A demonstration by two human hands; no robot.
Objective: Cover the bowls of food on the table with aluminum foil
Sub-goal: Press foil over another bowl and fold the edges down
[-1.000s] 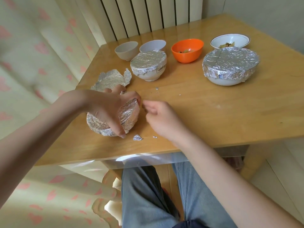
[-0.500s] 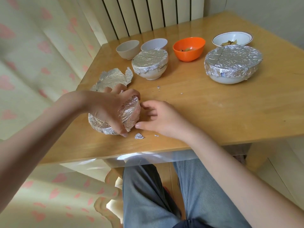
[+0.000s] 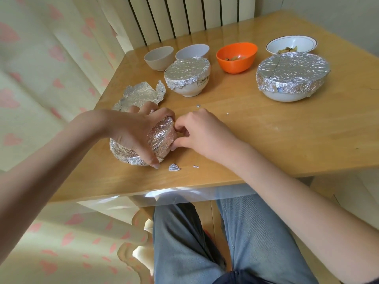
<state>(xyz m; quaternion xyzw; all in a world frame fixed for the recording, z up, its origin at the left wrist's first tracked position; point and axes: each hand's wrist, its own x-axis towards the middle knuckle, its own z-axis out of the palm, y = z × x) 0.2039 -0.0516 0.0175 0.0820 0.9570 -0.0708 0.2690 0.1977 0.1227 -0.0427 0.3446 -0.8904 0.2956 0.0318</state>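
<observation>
Wooden worktop (image 3: 266,144) fills the centre of the frame, w/ a ribbed radiator (image 3: 184,17) at the top and a heart-print curtain (image 3: 41,78) down the left side. Your left hand (image 3: 131,132) comes in from the left and is clamped over a foil-wrapped bowl (image 3: 162,138) at centre-left, thumb and fingers curled round it; the bowl looks tipped on its side, its foil-covered top facing lower left. Your right hand (image 3: 203,134) sits just right of it, fingertips pinching or pressing the foil at the bowl's side; can't tell which.

A loose crumpled foil sheet (image 3: 141,95) lies just behind your left hand. Small foil scraps (image 3: 174,167) lie on the wood below the bowl, near the front edge.

Further back: a small white bowl under foil (image 3: 187,75), upper centre, and a big white bowl under foil (image 3: 292,75), upper right. Uncovered behind them, L to R: a beige bowl (image 3: 159,58), a pale grey bowl (image 3: 192,51), an orange bowl (image 3: 236,57) w/ food in it, and a white rimmed bowl (image 3: 291,44) w/ food in it. Your jeans (image 3: 205,242) show at the bottom.
</observation>
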